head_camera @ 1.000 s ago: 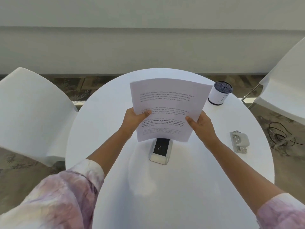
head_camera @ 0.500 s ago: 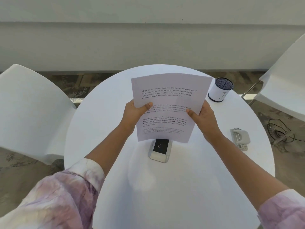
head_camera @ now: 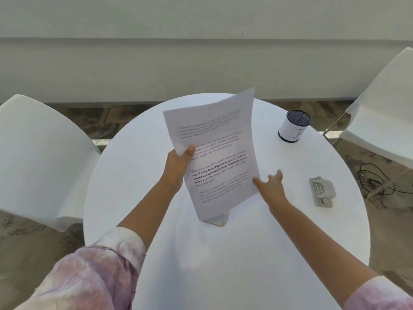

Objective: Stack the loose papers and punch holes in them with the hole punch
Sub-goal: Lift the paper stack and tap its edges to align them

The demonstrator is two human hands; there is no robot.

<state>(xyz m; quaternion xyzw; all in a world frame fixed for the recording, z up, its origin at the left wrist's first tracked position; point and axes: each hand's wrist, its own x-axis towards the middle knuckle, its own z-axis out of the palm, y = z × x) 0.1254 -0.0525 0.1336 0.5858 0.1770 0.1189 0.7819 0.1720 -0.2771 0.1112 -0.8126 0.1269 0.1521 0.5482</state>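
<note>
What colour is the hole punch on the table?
Light grey, with metal parts; the hole punch shows in the head view, the only one.

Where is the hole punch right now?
In the head view the hole punch lies on the white table, near its right edge, right of the right hand and nearer than the cup.
</note>
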